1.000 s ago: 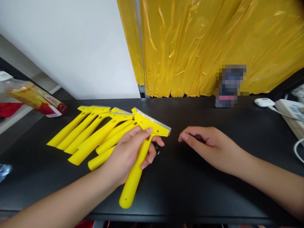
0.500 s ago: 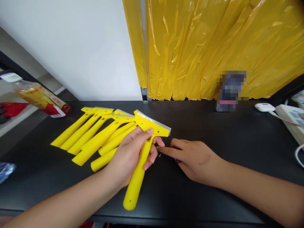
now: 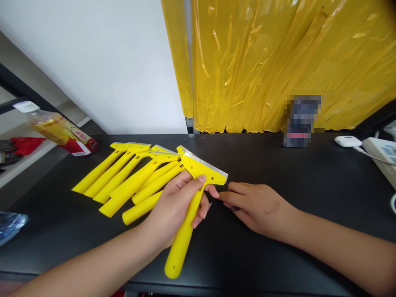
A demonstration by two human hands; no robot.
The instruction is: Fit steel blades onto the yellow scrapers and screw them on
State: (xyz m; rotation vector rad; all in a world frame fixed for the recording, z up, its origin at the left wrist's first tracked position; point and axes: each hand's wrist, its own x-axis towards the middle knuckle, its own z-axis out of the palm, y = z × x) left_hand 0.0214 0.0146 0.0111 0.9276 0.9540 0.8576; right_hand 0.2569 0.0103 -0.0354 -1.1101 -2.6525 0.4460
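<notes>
My left hand is wrapped around a yellow scraper, its thumb pressed on the wide head below the metal blade edge. The scraper's handle slants down toward the table's front edge. To its left, several more yellow scrapers lie in a fanned, overlapping row on the black table. My right hand is low over the table just right of the scraper head, its fingers bunched together. Something small and dark shows beneath those fingers; what they hold is hidden. A tiny screw-like piece shows beside my left fingertips.
A drink bottle leans at the left by a shelf. Clear plastic wrap lies at the left edge. A blurred, phone-like upright object stands at the back. To the right are a white charger-like piece and a power strip.
My right hand has drawn slightly away from the tiny piece, its index finger less stretched out. The left hand still holds the scraper; the whole view has shifted a little.
</notes>
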